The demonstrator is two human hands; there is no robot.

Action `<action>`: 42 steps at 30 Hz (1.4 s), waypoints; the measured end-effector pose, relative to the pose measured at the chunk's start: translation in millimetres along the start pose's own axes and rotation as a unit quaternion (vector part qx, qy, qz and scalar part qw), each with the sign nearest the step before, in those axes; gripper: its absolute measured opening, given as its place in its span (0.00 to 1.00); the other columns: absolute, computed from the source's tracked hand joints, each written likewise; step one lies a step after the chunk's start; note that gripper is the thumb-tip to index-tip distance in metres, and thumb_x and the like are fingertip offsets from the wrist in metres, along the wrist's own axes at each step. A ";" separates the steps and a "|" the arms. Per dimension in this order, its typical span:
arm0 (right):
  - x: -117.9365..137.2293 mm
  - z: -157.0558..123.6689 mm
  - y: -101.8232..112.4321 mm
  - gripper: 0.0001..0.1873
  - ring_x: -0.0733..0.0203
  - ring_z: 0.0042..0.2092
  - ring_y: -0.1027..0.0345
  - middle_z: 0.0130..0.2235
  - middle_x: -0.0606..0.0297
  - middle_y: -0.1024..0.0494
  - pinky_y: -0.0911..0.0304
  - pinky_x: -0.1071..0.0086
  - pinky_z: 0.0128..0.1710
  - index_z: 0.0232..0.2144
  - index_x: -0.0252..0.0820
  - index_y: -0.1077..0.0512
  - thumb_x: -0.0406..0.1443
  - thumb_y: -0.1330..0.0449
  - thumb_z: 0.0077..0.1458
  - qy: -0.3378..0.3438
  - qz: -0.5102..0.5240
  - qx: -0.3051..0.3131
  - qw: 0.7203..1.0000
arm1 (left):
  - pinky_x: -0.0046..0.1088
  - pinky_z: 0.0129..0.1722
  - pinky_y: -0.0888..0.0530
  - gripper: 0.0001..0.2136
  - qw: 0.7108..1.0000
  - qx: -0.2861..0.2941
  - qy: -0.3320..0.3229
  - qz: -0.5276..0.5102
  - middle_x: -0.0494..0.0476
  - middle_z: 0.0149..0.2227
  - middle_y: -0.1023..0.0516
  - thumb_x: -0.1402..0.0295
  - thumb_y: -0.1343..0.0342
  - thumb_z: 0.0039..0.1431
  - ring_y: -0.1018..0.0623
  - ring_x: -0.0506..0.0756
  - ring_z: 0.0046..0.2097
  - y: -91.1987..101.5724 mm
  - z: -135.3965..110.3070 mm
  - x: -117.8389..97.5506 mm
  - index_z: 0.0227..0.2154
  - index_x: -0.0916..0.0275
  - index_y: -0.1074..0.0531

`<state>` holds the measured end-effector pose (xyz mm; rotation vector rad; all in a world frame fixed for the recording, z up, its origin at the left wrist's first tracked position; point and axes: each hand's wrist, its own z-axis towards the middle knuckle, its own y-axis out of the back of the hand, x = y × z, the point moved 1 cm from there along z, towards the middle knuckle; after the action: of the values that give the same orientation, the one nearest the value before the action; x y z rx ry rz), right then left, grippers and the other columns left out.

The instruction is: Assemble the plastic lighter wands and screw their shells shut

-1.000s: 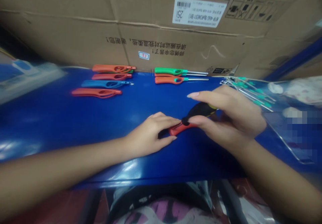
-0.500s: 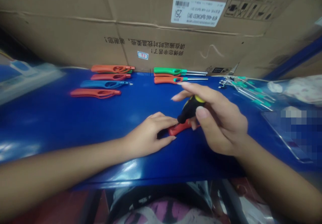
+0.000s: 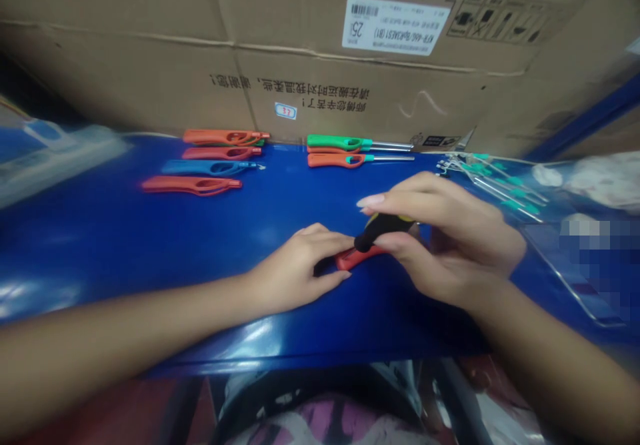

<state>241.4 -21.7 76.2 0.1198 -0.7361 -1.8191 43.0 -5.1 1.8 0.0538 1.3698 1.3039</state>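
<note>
A red plastic lighter body [image 3: 356, 257] lies flat on the blue table [image 3: 150, 245] in front of me. My left hand [image 3: 295, 268] presses down on its left end, fingers curled over it. My right hand [image 3: 450, 241] is wrapped round a screwdriver [image 3: 383, 228] with a black and yellow handle, whose tip points down onto the red body. Most of the red body is hidden under the two hands.
Several red, blue and green lighter shells [image 3: 210, 158] lie in rows at the back left, more with metal tubes [image 3: 350, 151] at back centre. Loose metal tubes with teal ends [image 3: 495, 181] lie at the right. Big cardboard boxes [image 3: 320, 51] wall off the table's far side.
My right hand turned the screwdriver: half a second ago its handle stood more upright with fingers spread; now it lies lower again. My left hand and the red body stayed put.
</note>
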 end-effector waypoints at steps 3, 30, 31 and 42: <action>-0.5 0.2 2.6 0.13 0.59 0.36 0.26 0.36 0.61 0.20 0.27 0.67 0.36 0.49 0.46 0.23 0.36 0.37 0.61 0.019 -0.063 -0.012 0.998 | 0.39 0.52 0.28 0.13 1.000 0.003 0.004 0.001 0.57 0.47 0.19 0.70 0.39 0.61 0.24 0.58 0.48 -0.4 -0.2 0.0 0.49 0.59 0.24; -1.9 3.1 3.1 0.18 0.58 0.40 0.25 0.43 0.59 0.19 0.26 0.63 0.39 0.57 0.45 0.29 0.35 0.46 0.67 -0.032 0.051 0.066 0.996 | 0.39 0.51 0.28 0.12 1.000 0.002 -0.001 -0.006 0.57 0.47 0.19 0.70 0.39 0.61 0.24 0.58 0.47 -0.1 -0.5 1.1 0.48 0.60 0.24; -1.8 3.4 3.1 0.17 0.59 0.39 0.25 0.41 0.60 0.19 0.26 0.64 0.37 0.55 0.45 0.27 0.37 0.43 0.66 -0.022 0.049 0.058 0.997 | 0.38 0.51 0.28 0.11 1.000 0.002 -0.004 -0.005 0.56 0.47 0.20 0.70 0.40 0.62 0.24 0.58 0.47 0.0 -0.4 0.5 0.47 0.59 0.24; -2.7 2.2 2.0 0.18 0.57 0.42 0.24 0.46 0.59 0.19 0.25 0.63 0.40 0.56 0.44 0.28 0.35 0.45 0.66 -0.037 0.055 0.065 0.996 | 0.35 0.46 0.28 0.10 1.000 -0.003 -0.001 0.003 0.56 0.42 0.19 0.71 0.39 0.61 0.25 0.56 0.43 -1.2 -0.9 0.6 0.46 0.61 0.23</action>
<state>243.2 -18.8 78.3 0.0953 -0.8974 -1.6777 42.9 -5.7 0.3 0.0544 1.3640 1.3127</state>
